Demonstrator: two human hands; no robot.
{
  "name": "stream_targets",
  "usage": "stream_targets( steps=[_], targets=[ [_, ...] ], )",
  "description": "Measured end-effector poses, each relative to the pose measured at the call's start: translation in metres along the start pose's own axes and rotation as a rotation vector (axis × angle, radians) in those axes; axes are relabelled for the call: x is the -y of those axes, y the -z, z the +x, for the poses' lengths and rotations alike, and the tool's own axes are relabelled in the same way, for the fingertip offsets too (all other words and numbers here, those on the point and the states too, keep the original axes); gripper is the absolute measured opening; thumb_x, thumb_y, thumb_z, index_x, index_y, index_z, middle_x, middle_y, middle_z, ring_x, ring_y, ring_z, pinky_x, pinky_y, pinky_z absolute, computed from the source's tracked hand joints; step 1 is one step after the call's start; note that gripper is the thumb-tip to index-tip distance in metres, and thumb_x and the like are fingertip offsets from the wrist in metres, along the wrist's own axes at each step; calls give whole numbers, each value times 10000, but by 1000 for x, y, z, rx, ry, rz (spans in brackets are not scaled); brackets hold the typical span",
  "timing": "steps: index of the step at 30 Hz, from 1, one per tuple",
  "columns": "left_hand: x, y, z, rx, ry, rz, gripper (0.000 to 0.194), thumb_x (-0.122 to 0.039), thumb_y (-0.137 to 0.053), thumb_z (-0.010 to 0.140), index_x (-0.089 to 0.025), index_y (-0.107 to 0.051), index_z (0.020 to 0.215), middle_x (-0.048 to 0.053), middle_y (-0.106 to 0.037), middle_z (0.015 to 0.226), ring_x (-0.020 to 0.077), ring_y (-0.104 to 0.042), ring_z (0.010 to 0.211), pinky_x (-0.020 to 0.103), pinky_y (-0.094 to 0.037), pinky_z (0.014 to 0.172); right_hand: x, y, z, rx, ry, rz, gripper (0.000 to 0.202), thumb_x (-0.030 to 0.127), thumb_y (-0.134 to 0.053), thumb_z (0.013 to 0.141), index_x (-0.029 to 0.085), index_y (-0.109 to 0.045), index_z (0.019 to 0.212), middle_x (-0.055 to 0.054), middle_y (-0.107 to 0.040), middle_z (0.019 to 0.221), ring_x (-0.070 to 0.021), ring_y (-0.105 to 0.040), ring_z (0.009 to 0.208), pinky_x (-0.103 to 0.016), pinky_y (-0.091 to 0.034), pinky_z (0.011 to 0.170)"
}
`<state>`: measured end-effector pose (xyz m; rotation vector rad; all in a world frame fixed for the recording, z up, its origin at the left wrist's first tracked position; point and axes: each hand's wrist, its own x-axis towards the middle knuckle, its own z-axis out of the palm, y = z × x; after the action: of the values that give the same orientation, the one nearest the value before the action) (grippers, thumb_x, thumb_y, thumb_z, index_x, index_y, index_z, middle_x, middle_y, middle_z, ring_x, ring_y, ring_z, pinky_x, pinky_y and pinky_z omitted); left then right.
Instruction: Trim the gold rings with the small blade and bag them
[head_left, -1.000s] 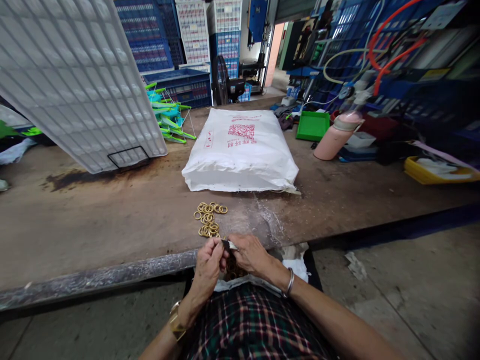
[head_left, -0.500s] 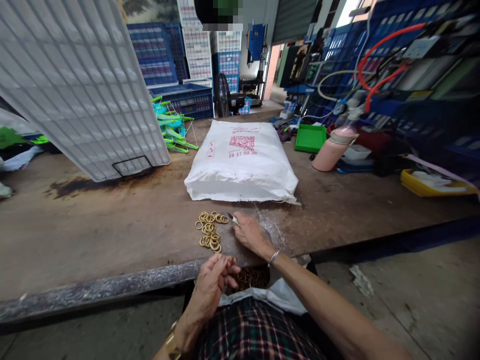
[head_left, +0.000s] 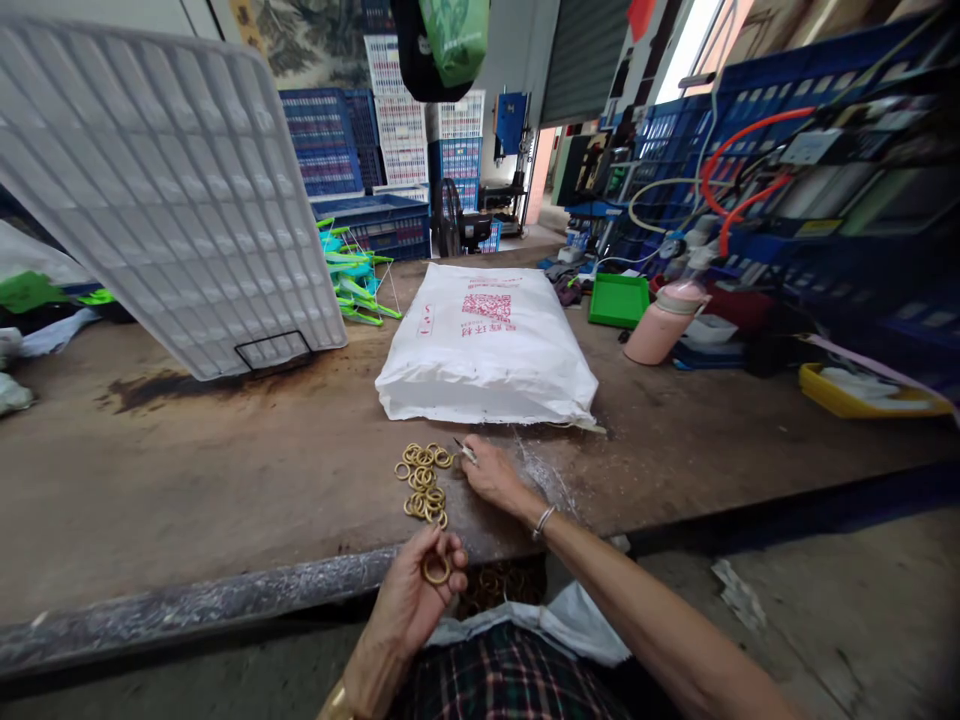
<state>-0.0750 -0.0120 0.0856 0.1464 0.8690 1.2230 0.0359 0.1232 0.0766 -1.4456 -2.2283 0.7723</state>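
My left hand (head_left: 416, 592) is closed, pinching one brass-coloured ring (head_left: 436, 583) above the table's front edge. My right hand (head_left: 493, 474) rests on the wooden table (head_left: 225, 490), fingers closed round a small pointed tool (head_left: 467, 453) with a dark tip and pale body; its exact kind is unclear. Just left of that tip lies a loose heap of brass-coloured rings (head_left: 422, 478), some overlapping. More rings (head_left: 506, 583) sit in shadow below the table edge, in a pale cloth or bag (head_left: 551, 618) across my lap.
A full white sack (head_left: 487, 350) with red print lies behind the rings. A tilted grey-white crate (head_left: 187, 200) stands at left, beside bright green-and-blue plastic pieces (head_left: 356, 275). At right are a green tray (head_left: 619, 300), a pink bottle (head_left: 664, 325) and a yellow tray (head_left: 862, 390).
My left hand has turned and its fingers have closed, so a ring now shows in its grip. My right hand keeps the tool near the heap. The view has tilted slightly upward.
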Motion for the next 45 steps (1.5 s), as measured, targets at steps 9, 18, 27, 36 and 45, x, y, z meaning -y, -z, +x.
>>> stream_targets(
  steps=[9,18,27,36,45],
  targets=[
    [-6,0,12,-95,-683,885,193,-266,-629,705,-194,-656,882,5,-623,705,123,-526,603,233,-412,611,20,9,-52,356,-270,798,70,217,-459,711,174,-508,686,92,-383,476,-48,-272,377,-182,-190,391],
    [-5,-4,8,-108,-566,879,191,-355,-583,739,-172,-625,709,-1,-603,602,132,-515,568,231,-401,571,22,6,-64,296,-218,852,234,364,-460,781,177,-457,640,76,-402,507,-44,-285,407,-175,-222,398],
    [-4,-5,7,-91,-249,687,359,-496,-606,695,-151,-557,782,-57,-497,522,32,-301,363,166,-206,367,17,-2,-62,225,-133,740,272,337,-412,806,163,-464,603,37,-473,545,-73,-374,505,-191,-292,475],
    [-2,-4,8,-30,-192,480,362,-500,-623,687,-166,-495,742,-71,-453,574,19,-280,379,150,-197,348,13,-4,-63,129,-58,546,245,259,-382,830,166,-471,622,24,-496,575,-89,-413,542,-195,-318,520],
    [-1,0,11,-123,-250,569,378,-526,-605,684,-181,-452,675,-81,-424,501,28,-276,365,152,-198,345,8,-10,-71,215,241,-48,173,92,-414,749,158,-557,821,-32,-605,701,-123,-481,597,-228,-297,585]
  ],
)
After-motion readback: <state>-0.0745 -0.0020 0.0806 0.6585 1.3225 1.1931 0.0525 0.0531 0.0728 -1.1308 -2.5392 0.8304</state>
